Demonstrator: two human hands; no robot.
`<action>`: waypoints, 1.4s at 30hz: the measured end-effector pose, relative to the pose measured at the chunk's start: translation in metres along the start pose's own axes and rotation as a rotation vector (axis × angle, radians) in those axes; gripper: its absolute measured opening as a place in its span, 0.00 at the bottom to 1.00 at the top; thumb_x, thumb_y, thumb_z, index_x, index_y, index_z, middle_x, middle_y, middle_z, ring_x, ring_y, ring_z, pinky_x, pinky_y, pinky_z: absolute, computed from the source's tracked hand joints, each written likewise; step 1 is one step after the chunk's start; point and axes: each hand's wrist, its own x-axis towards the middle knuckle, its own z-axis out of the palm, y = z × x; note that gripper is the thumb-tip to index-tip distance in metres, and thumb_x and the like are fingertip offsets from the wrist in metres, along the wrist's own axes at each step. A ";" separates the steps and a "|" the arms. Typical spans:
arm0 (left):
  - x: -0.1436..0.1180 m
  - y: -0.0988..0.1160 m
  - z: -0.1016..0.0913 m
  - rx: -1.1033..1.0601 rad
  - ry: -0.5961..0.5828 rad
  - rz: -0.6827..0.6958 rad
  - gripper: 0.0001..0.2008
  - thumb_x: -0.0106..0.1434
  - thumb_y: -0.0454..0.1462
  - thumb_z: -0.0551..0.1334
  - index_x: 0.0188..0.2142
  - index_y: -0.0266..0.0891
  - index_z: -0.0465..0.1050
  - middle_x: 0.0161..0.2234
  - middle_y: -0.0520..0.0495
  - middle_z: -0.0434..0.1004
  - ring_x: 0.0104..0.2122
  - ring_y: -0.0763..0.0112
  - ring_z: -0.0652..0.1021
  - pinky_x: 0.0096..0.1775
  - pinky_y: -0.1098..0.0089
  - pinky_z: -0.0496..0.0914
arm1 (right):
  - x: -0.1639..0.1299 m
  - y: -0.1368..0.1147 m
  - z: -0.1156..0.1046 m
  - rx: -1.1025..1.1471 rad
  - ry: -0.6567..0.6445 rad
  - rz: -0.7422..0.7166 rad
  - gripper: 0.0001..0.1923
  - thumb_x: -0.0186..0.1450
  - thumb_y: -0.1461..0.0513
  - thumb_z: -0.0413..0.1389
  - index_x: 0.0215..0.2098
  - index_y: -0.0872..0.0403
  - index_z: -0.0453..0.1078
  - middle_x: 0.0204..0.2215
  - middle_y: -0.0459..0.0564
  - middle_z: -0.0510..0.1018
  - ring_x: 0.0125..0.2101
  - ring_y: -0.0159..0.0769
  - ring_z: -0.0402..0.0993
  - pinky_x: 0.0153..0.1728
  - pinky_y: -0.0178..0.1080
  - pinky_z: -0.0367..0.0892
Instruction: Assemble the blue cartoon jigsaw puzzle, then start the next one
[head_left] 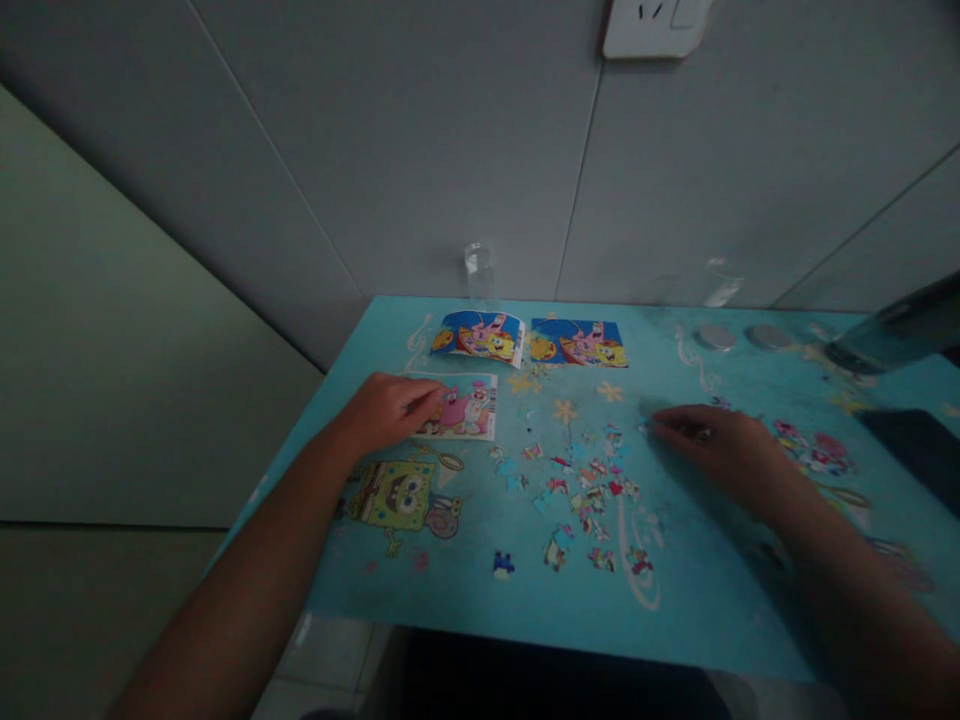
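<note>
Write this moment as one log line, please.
left hand: flat on picture card | right hand: on table, beside loose puzzle pieces | two more cards behind

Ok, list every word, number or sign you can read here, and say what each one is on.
No text is legible in this picture.
Card under the left hand, the near picture card: a barcode strip on its right edge, digits too blurred.
Curled picture card: barcode at its right edge, unreadable.
Flat picture card: cartoon art only.
Wall socket: slots, no lettering.
Right hand rests near the loose puzzle pieces: no print visible.
</note>
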 end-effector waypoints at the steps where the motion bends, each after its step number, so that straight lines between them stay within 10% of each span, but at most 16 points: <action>1: 0.000 0.000 0.000 -0.005 0.006 -0.006 0.14 0.70 0.44 0.58 0.39 0.42 0.82 0.31 0.49 0.84 0.30 0.69 0.82 0.36 0.73 0.72 | 0.000 0.001 0.001 -0.005 -0.003 0.001 0.18 0.68 0.52 0.55 0.48 0.52 0.80 0.39 0.53 0.85 0.35 0.45 0.81 0.40 0.44 0.74; 22: 0.000 -0.014 -0.018 -0.015 0.623 -0.415 0.18 0.74 0.44 0.53 0.39 0.37 0.77 0.23 0.51 0.78 0.22 0.74 0.77 0.30 0.74 0.70 | 0.006 0.021 0.019 -0.039 -0.039 -0.008 0.25 0.67 0.45 0.53 0.52 0.51 0.78 0.49 0.55 0.83 0.44 0.51 0.81 0.47 0.49 0.73; 27: 0.000 -0.016 -0.025 0.091 0.474 -0.428 0.18 0.72 0.44 0.53 0.33 0.38 0.76 0.22 0.50 0.74 0.22 0.73 0.73 0.29 0.72 0.63 | 0.007 0.025 0.020 -0.015 -0.045 0.001 0.26 0.67 0.43 0.54 0.52 0.48 0.77 0.49 0.52 0.83 0.44 0.49 0.82 0.47 0.48 0.74; 34: -0.003 -0.009 -0.022 0.077 -0.105 -0.267 0.22 0.62 0.51 0.64 0.19 0.40 0.70 0.17 0.53 0.69 0.19 0.74 0.65 0.27 0.69 0.53 | 0.007 0.027 0.020 -0.001 -0.014 0.000 0.26 0.64 0.41 0.55 0.51 0.47 0.78 0.48 0.52 0.84 0.44 0.53 0.82 0.47 0.52 0.75; 42: -0.004 -0.014 -0.021 0.129 -0.310 -0.365 0.25 0.61 0.57 0.64 0.21 0.40 0.73 0.19 0.51 0.71 0.19 0.72 0.66 0.26 0.68 0.51 | 0.008 0.027 0.019 0.019 -0.018 0.036 0.17 0.64 0.44 0.58 0.46 0.38 0.80 0.45 0.51 0.85 0.42 0.55 0.83 0.43 0.53 0.76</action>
